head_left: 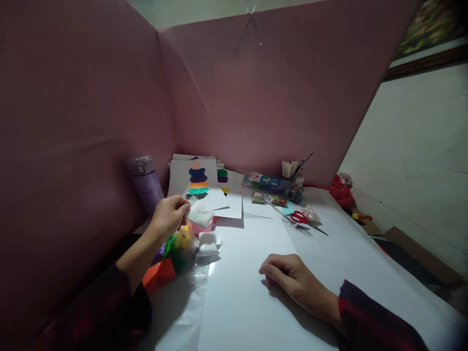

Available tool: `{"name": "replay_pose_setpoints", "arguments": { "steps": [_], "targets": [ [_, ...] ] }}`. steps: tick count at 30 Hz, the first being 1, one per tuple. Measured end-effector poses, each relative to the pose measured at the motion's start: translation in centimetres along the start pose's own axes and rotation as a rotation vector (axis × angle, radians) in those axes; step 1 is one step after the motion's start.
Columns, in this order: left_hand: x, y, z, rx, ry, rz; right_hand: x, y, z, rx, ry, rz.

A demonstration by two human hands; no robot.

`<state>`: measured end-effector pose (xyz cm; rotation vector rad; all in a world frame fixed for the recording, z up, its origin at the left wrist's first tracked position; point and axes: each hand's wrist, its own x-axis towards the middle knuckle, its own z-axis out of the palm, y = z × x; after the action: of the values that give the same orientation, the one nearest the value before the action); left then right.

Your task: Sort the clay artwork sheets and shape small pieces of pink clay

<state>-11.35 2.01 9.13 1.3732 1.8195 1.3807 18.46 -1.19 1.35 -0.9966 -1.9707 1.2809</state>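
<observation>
My left hand [168, 213] pinches a small clear packet [200, 214] with something soft and white in it, raised over the left side of the table. Beneath it is a clear plastic bag [190, 246] holding colourful packets in yellow, green and orange. Another white packet [207, 242] lies just to the right of that bag. On the bare white surface to the right, my right hand [287, 276] rests with fingers curled in, and nothing shows in them.
A purple bottle [146, 183] stands at the left wall. Behind are sheets with paint swatches [198, 180]. Red-handled scissors [299, 217], a fork [302, 228], small packets [278, 200] and brushes [302, 163] lie or stand at the back right. Pink panels [256, 97] enclose the table's back and left.
</observation>
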Motion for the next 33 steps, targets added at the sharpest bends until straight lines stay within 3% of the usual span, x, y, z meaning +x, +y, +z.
{"name": "replay_pose_setpoints", "arguments": {
  "steps": [3,10,14,19,25,29,33],
  "targets": [
    [0.9,-0.4,0.8,-0.083,-0.035,-0.018,0.0,0.1,0.1,-0.001,0.000,-0.011],
    [3.7,-1.5,1.7,-0.006,0.143,-0.008,0.0,0.2,0.1,0.014,-0.001,0.009],
    [5.0,-3.4,2.2,0.110,0.145,-0.007,-0.1,0.3,0.1,-0.008,-0.004,-0.001],
    [5.1,-4.6,-0.6,0.398,0.075,0.035,0.0,0.2,0.0,0.002,-0.012,0.008],
    [4.5,-5.0,-4.6,0.727,-0.111,0.078,0.1,0.0,0.0,-0.016,-0.008,0.005],
    [3.7,-5.1,-4.8,0.868,-0.227,0.083,0.1,-0.1,0.0,-0.027,-0.007,-0.005],
    [2.4,-4.6,-4.4,1.006,-0.190,0.066,0.0,-0.1,0.0,-0.031,-0.011,-0.001]
  ]
}}
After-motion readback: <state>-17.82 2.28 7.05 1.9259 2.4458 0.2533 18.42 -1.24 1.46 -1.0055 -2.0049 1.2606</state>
